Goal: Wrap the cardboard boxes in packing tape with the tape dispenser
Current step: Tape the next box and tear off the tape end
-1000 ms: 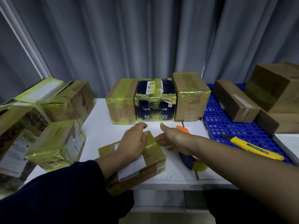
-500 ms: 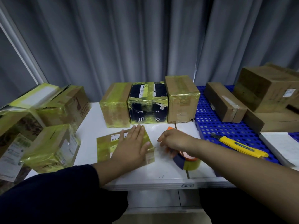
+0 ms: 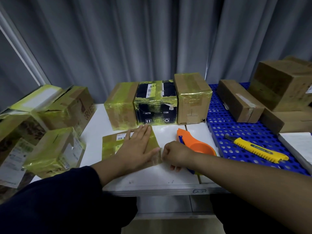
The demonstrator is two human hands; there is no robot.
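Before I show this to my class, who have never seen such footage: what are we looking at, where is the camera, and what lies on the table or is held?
No machine here: a person works bare-handed, and the one picture comes from a camera worn on the head, looking forward and down. The left hand lies flat on a flat cardboard box wrapped in yellowish tape, on a white table. The right hand has curled fingers at that box's edge; whether they pinch tape is unclear. Beside it lies an orange tape dispenser. Three taped boxes stand at the back, another pile on the left. A yellow utility knife lies on a blue perforated board.
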